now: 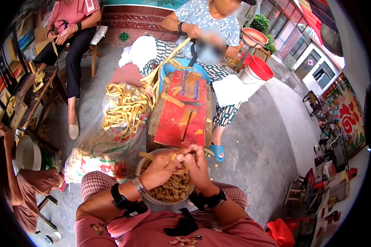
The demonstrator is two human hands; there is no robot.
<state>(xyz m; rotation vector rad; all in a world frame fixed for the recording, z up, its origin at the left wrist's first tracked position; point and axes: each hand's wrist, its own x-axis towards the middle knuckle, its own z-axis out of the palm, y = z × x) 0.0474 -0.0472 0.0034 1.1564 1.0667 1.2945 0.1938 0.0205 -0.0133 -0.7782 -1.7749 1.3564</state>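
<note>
My left hand (160, 168) and my right hand (198, 168) meet above a round tub (164, 201) between my knees. The fingers of both hands are pinched together on a yellowish strip (173, 157), mostly covered by them. Short, twisted, knot-like yellowish pieces (169, 190) fill the tub. Just beyond my hands lies a red board (173, 129) with a dark slot and a few scraps on it. To its left, long loose strips (125, 108) are heaped on a clear plastic bag (92, 150).
Across the board, a seated person (208, 20) holds a long strip over a blue basin (202, 71). Two more people sit at the left, by a wooden bench (39, 96) and a white bucket (28, 152). Red and white buckets (259, 68) stand at the far right.
</note>
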